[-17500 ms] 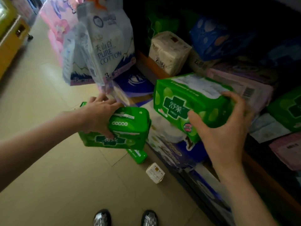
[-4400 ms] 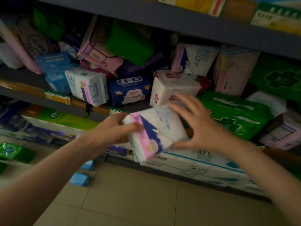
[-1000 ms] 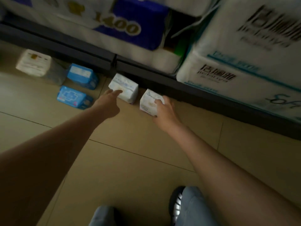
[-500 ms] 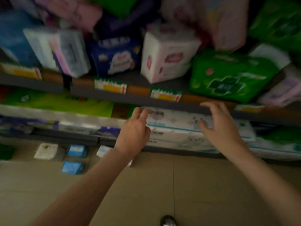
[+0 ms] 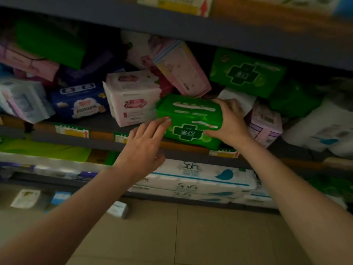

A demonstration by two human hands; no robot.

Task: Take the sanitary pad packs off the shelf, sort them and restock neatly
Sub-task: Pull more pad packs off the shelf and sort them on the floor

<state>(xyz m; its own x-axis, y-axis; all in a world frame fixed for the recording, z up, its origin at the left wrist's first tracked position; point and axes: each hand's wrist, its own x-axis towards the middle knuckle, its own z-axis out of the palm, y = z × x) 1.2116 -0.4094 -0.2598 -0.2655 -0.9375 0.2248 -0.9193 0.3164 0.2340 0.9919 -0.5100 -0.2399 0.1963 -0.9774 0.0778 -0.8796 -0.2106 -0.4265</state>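
shelf (image 5: pixel 107 129) crowded, bare strip along edge | right hand (image 5: pixel 230 124) grips green pack (image 5: pixel 191 119) at edge | left hand (image 5: pixel 142 145) fingers straight, touching pack's left end

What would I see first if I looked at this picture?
The bright green pack at the shelf's front edge, gripped by the right hand while the left hand reaches for it. Behind it, pink, white and blue packs lie jumbled on the shelf.
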